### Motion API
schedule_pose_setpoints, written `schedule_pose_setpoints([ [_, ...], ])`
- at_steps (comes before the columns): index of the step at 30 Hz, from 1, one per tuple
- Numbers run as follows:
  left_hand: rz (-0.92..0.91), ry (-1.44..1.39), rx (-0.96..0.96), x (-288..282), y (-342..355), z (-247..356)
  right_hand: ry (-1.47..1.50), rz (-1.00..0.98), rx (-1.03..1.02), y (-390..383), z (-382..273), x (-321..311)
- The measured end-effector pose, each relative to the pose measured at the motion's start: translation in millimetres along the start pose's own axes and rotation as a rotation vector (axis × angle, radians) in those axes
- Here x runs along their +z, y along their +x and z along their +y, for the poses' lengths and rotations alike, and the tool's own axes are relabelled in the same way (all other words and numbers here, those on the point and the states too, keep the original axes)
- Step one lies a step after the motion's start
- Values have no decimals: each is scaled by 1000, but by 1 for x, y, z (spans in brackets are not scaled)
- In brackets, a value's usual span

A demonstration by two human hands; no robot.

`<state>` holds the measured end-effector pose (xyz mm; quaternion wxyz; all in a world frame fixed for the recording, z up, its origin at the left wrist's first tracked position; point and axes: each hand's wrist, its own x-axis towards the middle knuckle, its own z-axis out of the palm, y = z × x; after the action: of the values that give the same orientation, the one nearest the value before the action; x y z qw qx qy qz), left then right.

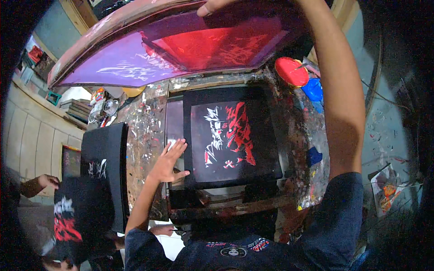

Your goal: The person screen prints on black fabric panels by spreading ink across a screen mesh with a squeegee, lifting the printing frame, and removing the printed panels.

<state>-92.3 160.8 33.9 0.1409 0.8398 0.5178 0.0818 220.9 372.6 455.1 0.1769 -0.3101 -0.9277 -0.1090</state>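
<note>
A screen-printing frame (68, 65) is tilted up at the far side, its purple mesh (99, 70) smeared with red ink on the right part. At the top edge of the view my right hand (218, 5) grips the frame, its thumb showing on the rim and the other fingers out of sight. Below the raised frame lies a black fabric piece (264, 135) on a board, printed with white and red jagged shapes. My left hand (169, 161) rests flat with fingers spread at the fabric's left edge, holding nothing.
An ink-stained table (147, 122) carries a red ink tub (291, 72) and a blue plastic piece (312, 89) at far right. Stacked black fabric (118, 158) lies left. Another person's hand (47, 181) is near a printed black fabric (88, 221) at lower left.
</note>
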Motion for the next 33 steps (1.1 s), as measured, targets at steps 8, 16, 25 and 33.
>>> schedule_pose_setpoints([
  [8,46,24,-12,11,-1,1,-8,-9,12,5,0,1],
  [16,46,5,-3,7,-3,1,-40,71,19,7,5,10],
  [25,55,19,10,11,-3,-3,-8,27,24,6,3,3],
  [33,53,11,14,10,-2,-3,-70,77,34,11,5,13],
])
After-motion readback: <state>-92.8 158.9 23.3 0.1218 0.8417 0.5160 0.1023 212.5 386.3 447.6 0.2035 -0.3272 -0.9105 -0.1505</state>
